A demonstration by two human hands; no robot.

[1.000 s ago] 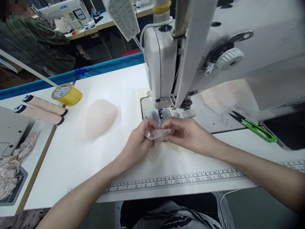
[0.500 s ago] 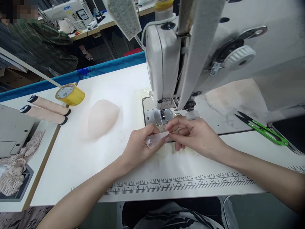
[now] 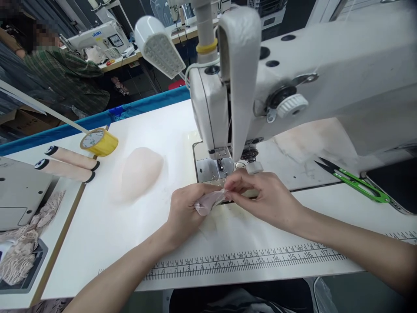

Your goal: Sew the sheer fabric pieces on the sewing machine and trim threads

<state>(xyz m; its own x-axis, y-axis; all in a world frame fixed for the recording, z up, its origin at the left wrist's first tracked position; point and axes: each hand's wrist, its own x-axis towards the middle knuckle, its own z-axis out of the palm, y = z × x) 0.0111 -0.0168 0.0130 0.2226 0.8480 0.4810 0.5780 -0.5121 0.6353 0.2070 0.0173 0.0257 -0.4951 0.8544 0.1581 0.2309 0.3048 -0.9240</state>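
Observation:
My left hand [image 3: 186,208] is closed on a small piece of sheer whitish fabric [image 3: 208,202], which bulges out in a loop between thumb and fingers. My right hand [image 3: 260,195] pinches the far end of the same fabric with thumb and fingertips. Both hands meet just in front of the needle area of a white sewing machine [image 3: 210,108], over the near edge of its metal needle plate [image 3: 206,170]. Fingers partly hide the fabric's edges. A pale beige sheer fabric piece [image 3: 142,171] lies flat on the white table to the left of my hands.
Green thread snips [image 3: 361,186] lie at the right beside a dark phone-like object [image 3: 391,184]. More sheer fabric [image 3: 316,139] rests under the machine arm. On the left are yellow tape [image 3: 99,142], two thread spools [image 3: 65,170] and lace [image 3: 21,256]. A person [image 3: 61,74] sits beyond the blue edge.
The view has tilted up slightly, showing more of the machine and lamp. The fabric stays between both hands; its loop now shows wider, and the right fingers have drawn together at its end.

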